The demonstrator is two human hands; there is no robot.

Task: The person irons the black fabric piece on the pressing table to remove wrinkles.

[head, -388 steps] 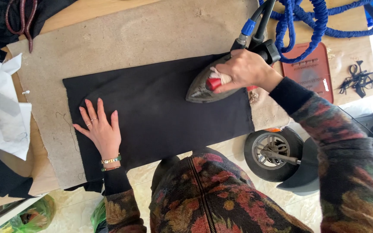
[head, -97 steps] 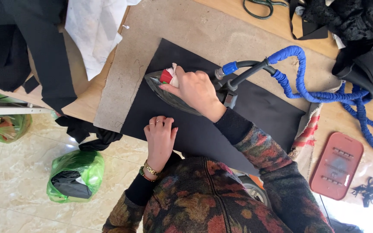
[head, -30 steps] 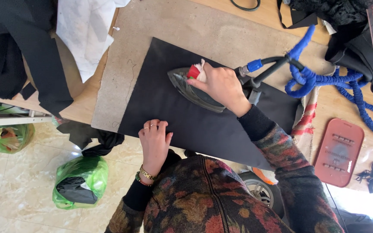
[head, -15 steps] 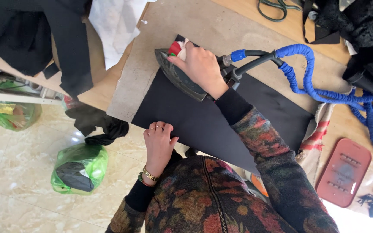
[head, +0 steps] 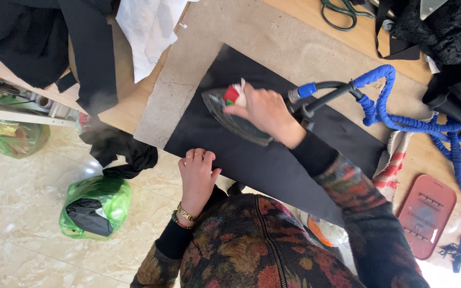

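Right hand (head: 262,109) wrapped tight around the handle of the steam iron (head: 236,118), soleplate flat on the black fabric (head: 273,154) near its far left end. Left hand (head: 197,176) lies open, palm down, fingers pressing the fabric's near edge, holding nothing. The fabric is spread across the grey pressing pad (head: 273,42). A blue hose (head: 401,114) runs from the iron's back, right of the fabric.
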